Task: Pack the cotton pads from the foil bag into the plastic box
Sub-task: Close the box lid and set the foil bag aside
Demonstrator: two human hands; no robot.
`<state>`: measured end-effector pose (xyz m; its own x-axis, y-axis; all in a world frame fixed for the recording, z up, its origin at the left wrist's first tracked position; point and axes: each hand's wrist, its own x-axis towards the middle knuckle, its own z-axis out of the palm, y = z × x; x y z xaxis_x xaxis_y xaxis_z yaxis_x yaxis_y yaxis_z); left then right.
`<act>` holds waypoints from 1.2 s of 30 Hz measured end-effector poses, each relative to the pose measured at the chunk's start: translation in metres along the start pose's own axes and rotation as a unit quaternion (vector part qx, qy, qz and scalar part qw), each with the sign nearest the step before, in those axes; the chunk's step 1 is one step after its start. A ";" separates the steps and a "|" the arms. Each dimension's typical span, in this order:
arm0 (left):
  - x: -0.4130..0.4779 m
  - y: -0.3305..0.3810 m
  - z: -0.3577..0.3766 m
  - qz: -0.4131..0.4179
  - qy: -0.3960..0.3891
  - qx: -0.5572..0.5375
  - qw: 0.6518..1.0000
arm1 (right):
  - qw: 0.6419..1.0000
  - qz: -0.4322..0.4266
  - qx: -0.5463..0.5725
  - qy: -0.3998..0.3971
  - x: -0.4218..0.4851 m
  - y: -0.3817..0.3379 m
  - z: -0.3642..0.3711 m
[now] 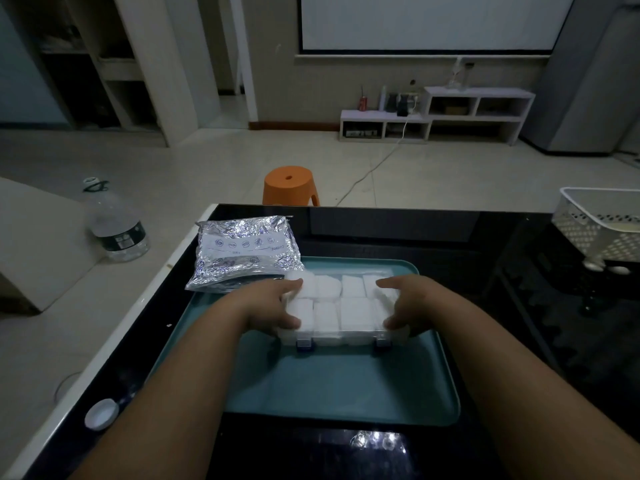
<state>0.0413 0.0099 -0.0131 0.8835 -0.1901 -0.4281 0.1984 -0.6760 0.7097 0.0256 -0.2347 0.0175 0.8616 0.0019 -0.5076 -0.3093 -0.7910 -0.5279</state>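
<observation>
Head view: one clear plastic box sits on one teal tray, which rests on the black counter. The box contains white cotton pads, visible as eight stacks in two rows of four. Two blue latches sit on its near wall. One foil bag lies just beside the box at the far left, partly overlapping the tray rim. The left grip grasps the left end of the box and the right grip grasps the right end, thumbs at the near edge and fingers at the far edge, with the pads between both grips. One white perforated basket stands at the right.
</observation>
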 end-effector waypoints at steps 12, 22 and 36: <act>-0.007 -0.005 -0.003 0.052 0.075 0.153 0.984 | 0.995 -0.005 -0.064 0.080 -0.008 0.010 0.011; -0.029 0.000 0.041 0.065 0.036 0.359 0.930 | 0.978 -0.026 -0.175 0.112 -0.029 0.008 0.040; -0.018 0.002 0.063 0.039 0.178 0.320 0.930 | 0.957 -0.030 -0.155 0.245 -0.015 0.007 0.086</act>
<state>-0.0013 -0.0333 -0.0389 0.9916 -0.0855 -0.0971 -0.0644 -0.9771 0.2029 -0.0242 -0.1878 -0.0374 0.9827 -0.1741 -0.0631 -0.1849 -0.9423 -0.2792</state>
